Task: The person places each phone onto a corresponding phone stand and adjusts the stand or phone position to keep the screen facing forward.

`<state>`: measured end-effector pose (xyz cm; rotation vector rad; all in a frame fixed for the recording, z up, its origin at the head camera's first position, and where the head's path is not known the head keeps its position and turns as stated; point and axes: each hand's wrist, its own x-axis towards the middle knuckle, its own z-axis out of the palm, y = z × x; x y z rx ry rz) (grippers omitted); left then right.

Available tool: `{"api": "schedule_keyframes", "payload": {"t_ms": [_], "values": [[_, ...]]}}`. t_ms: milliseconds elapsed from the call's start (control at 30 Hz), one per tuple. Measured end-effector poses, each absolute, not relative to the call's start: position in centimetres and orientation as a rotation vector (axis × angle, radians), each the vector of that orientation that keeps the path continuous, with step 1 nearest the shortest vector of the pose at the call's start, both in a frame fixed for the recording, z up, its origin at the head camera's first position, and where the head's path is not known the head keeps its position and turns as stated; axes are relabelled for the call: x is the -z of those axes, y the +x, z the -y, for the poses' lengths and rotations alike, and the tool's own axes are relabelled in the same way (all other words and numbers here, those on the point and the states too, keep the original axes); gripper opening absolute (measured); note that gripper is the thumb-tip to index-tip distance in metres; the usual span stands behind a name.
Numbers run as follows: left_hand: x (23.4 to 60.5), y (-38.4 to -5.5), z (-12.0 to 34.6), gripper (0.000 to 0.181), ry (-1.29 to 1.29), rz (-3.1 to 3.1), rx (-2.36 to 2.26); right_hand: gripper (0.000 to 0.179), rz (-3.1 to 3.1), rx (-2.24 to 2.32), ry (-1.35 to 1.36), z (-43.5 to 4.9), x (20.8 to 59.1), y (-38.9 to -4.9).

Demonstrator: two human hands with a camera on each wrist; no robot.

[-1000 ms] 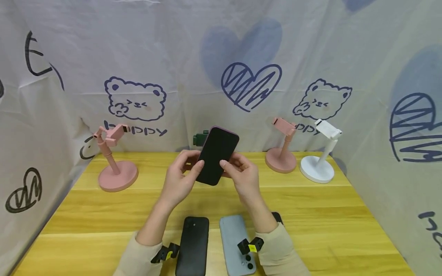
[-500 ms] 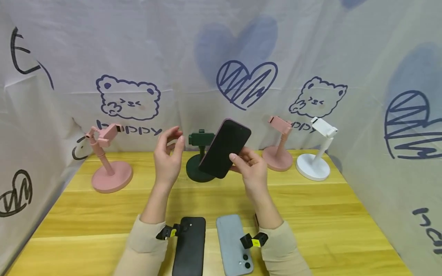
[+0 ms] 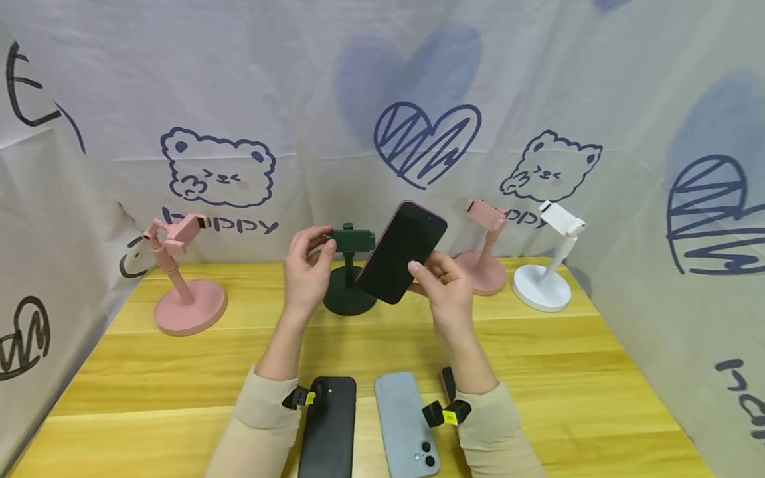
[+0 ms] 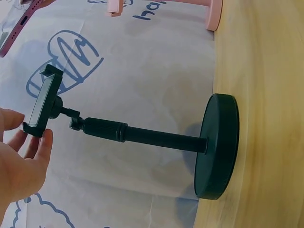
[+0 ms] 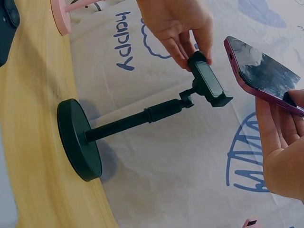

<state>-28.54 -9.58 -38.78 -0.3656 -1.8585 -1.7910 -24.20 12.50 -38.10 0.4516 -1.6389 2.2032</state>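
A dark green phone stand [image 3: 349, 293] stands upright at the back of the table. My left hand [image 3: 307, 273] pinches the left end of its clamp [image 3: 354, 240] between thumb and fingertips, which the left wrist view shows up close around the clamp's end [image 4: 35, 128]. In my right hand [image 3: 447, 292] is a smartphone [image 3: 403, 252] with a purplish-red frame, gripped by its lower right edge, thumb on the dark screen. The phone tilts to the right, just right of the clamp; the right wrist view shows a gap between phone [image 5: 261, 71] and clamp [image 5: 211, 80].
One pink stand [image 3: 190, 305] is at the left; another pink stand [image 3: 481, 273] and a white stand [image 3: 542, 289] are at the right. Near the front lie a black phone [image 3: 329, 425], a light blue phone [image 3: 406, 425] and a partly hidden dark phone [image 3: 448, 382]. A printed cloth hangs behind.
My left hand has let go of the phone and moved to the green stand's clamp, taking hold of its left end. The right hand has carried the phone rightward, uncovering the stand.
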Motion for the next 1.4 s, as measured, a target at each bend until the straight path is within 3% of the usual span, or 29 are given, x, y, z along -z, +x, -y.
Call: {"api": "schedule_keyframes", "payload": {"t_ms": [567,1400], "values": [[38.7,-28.2,9.8,0.028,-0.327,1.899,1.793,0.019,1.635,-2.164,0.435,-11.3,36.3,-25.9],[38.6,-28.3,9.8,0.029,-0.3,1.89,1.828,0.032,1.756,-2.118,0.455,-8.3,32.5,-32.4]]}}
